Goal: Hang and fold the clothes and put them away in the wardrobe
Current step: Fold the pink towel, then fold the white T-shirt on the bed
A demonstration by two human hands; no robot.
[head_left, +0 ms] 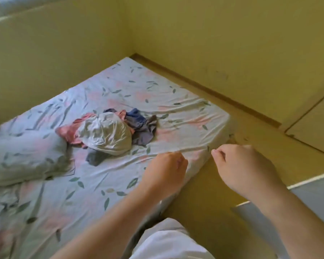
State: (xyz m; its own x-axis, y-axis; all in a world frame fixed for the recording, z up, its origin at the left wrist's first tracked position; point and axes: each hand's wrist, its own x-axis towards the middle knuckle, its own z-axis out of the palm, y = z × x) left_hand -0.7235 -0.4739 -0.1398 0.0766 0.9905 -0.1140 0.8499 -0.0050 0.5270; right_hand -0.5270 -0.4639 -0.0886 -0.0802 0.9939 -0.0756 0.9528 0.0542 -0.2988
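Fingers (216,153) of the right hand (245,169) were found curled, thumb and forefinger pressed together on nothing visible; the left hand (165,172) was likewise curled and empty. Both were raised above the edge of the wrinkled floral sheet (157,86). Crumpled clothes (105,133), white, pink and blue-grey cloth, were heaped at its middle.

White garment (168,242) (creased) worn; forearms (108,219) bare.

A pile of clothes (108,131) lies mid-bed (176,101), with a pillow (26,157) just left of it. Nearer than the pile, the left hand (166,171) is over the bed's right edge. The right hand (245,169) is beside it, past that edge, over the floor (204,193).
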